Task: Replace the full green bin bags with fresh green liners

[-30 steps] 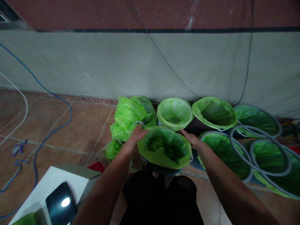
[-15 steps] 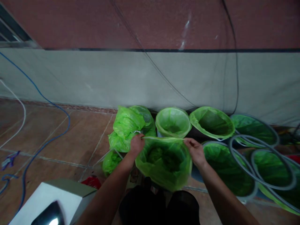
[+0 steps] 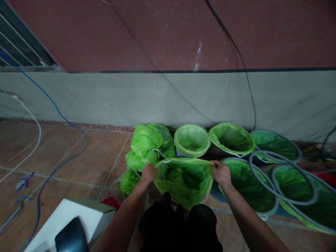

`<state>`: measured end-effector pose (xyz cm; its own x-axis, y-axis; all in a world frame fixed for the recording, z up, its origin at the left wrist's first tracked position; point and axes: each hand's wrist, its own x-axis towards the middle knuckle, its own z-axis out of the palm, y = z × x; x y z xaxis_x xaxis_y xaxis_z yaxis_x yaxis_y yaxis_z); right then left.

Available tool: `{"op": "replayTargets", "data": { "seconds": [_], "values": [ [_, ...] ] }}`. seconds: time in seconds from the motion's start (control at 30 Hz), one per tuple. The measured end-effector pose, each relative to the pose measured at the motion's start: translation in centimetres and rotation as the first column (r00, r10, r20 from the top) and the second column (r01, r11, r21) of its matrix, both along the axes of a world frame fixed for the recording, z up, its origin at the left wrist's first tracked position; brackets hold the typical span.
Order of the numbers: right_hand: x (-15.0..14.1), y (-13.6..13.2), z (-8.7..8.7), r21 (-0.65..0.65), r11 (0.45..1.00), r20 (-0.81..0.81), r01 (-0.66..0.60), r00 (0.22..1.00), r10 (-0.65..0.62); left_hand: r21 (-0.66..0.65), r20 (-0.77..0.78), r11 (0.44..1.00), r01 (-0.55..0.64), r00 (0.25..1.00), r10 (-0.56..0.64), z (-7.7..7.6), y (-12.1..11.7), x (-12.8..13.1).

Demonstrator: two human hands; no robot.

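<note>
A translucent green plastic bag hangs open in front of my knees, with crumpled green plastic showing inside it. My left hand pinches the left end of its rim, and my right hand grips the right end. Between the two hands the far edge of the rim is drawn out nearly straight. Whether a bin stands under this bag I cannot tell. Just behind it are two green-lined bins, one round and pale, the other darker inside. Full green bags are heaped beyond my left hand.
Right of me stand more lined bins, with loose grey rings lying across them. A white box with a dark glossy object on it is at lower left. Blue hose and white cable cross the tiled floor.
My hands have moved apart, stretching the bag's rim wider. The far edge of the rim sits slightly lower in view. The camera has also shifted a little.
</note>
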<state>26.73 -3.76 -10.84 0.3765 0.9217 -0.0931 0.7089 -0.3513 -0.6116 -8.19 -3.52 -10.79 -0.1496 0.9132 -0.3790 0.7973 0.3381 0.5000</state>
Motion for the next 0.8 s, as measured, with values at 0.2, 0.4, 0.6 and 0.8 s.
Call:
{"op": "replayTargets", "data": {
  "seconds": [0.2,0.4,0.6,0.8],
  "values": [
    [-1.2,-0.7,1.1,-0.082,0.974,0.231,-0.212,0.947,0.225,0.031,-0.075,0.995,0.094,0.993,-0.091,1.0,0.7,-0.1],
    [-8.3,0.6,3.2,-0.073,0.846,0.346,-0.528,0.782,0.518,0.063,-0.137,0.964,0.257,0.960,-0.246,1.3,1.8,1.8],
    [-11.1,2.1,1.9,-0.154,0.817,0.405,-0.555,0.719,0.565,0.074,-0.206,0.909,0.411,0.898,-0.389,1.5,3.4,3.0],
    [-9.3,3.2,1.4,-0.149,0.837,0.424,-0.527,0.731,0.535,0.078,-0.216,0.886,0.457,0.875,-0.432,0.8,4.3,2.8]
  ]
}}
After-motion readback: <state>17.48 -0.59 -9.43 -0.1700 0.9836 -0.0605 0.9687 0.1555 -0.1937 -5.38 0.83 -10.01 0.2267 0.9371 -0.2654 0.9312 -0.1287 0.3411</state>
